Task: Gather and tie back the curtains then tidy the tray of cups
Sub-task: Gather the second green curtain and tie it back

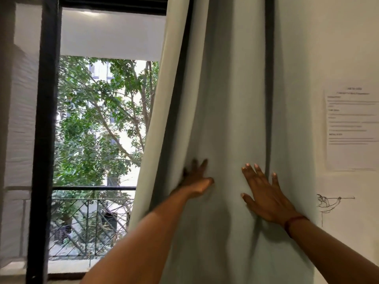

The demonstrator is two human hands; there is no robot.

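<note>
Both arms reach forward at chest height to the pale grey-green curtain (225, 99), which hangs gathered between the open glazing and the white wall (328, 48). The left hand (196, 178) lies near the curtain's left edge, fingers straight and spread upward, thumb pointing inward, pressing the cloth without closing round it; motion blur hides whether any fingertip sits behind a fold. The right hand (266, 195) is laid flat on the cloth, palm down, all fingers extended and splayed, gripping nothing; its outer fingers lie beside a dark vertical band (269, 78) that runs down the curtain. A red thread bracelet (295, 221) circles that wrist. The cloth between the two hands bulges in soft folds. Left of the curtain's free edge the opening shows a black door frame (46, 119), a black balcony railing (92, 188) and a tree (98, 119) beyond. Right of the curtain, a printed sheet (351, 124) is fixed to the wall, text illegible, with a thin line-like mark (334, 199) below it; what it is cannot be told.
</note>
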